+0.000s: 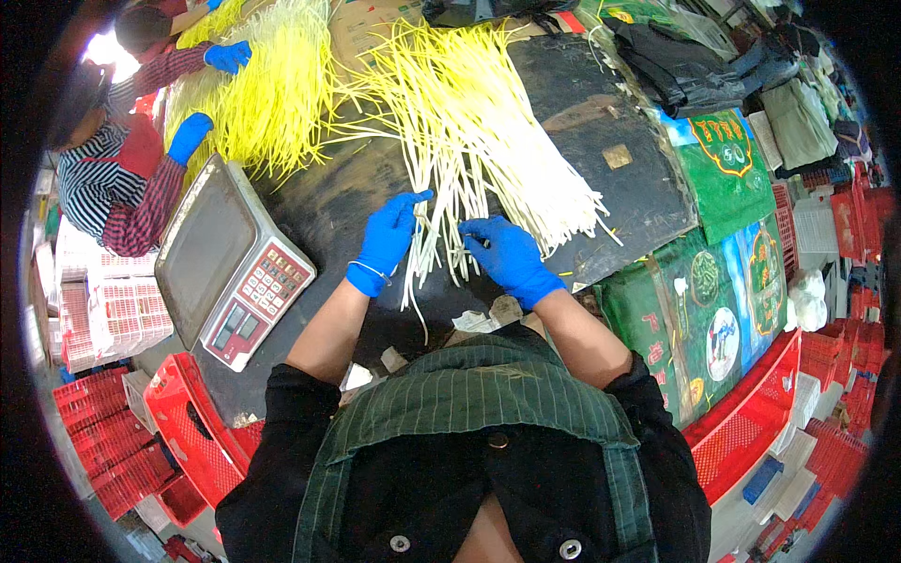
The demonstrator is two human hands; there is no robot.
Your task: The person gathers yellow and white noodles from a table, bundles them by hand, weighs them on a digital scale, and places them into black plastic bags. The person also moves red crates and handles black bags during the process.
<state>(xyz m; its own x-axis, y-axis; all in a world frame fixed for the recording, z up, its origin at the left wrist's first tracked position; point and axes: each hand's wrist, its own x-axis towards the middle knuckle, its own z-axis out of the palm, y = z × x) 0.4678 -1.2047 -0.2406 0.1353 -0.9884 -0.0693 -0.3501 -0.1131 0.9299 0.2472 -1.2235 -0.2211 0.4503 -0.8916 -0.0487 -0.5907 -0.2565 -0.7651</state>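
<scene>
A loose spread of long blanched chive stalks (pixel 486 134), yellow at the far ends and white at the near ends, lies on the dark tabletop before me. My left hand (pixel 388 239), in a blue glove, has its fingers closed around some stalks at the left edge. Curled at the white ends of a middle group is my right hand (pixel 508 259), also gloved in blue, with stalks at its fingertips. A small dark spot shows by the right fingers; I cannot tell what it is. Several stalk ends hang toward me between the hands.
A digital weighing scale (pixel 236 281) stands left. Beyond it, a person (pixel 120 169) in blue gloves works at another chive heap (pixel 278 98). Green printed bags (pixel 693 295) lie right, black plastic bags (pixel 669 67) behind. Red plastic crates (pixel 193 422) flank the table.
</scene>
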